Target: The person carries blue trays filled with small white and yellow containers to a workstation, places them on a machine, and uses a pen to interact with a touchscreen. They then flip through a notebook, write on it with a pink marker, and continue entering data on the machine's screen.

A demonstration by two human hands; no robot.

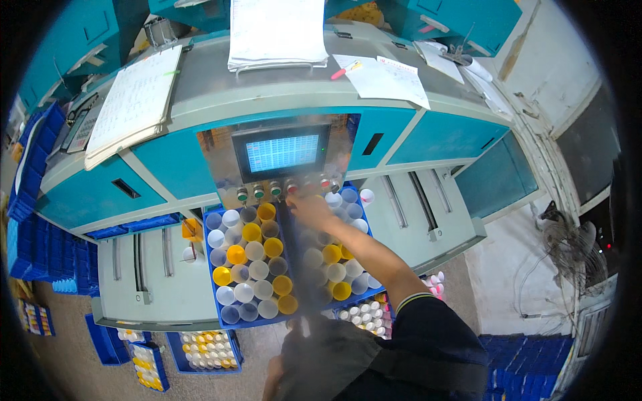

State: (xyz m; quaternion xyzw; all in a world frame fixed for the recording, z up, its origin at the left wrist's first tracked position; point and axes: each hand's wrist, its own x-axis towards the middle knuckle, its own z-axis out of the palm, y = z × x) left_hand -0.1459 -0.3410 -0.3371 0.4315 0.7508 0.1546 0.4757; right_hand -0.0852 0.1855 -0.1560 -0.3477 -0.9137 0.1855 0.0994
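Note:
My right hand (311, 212) reaches up to the control panel (224, 167), one finger stretched out to a red button (291, 188) in the row under the lit screen (282, 152). Its other fingers look bent and hold nothing that I can see. Low in the picture, beside my dark clothing, shows bare skin of my left hand or forearm (273, 375); its fingers are hidden. Two blue trays stand below the panel. Upright translucent white and yellow cups (255, 251) fill the left tray (218, 294); similar cups (336, 273) fill the right one, partly behind my arm.
Pale ledges (144, 294) with slotted rails flank the trays. Paper stacks (130, 107) and a pink pen (346, 69) lie on the machine top. Crates of cups (206, 351) stand on the floor. A blurred grey strip hangs before the right tray. Tangled cables (568, 240) hang at right.

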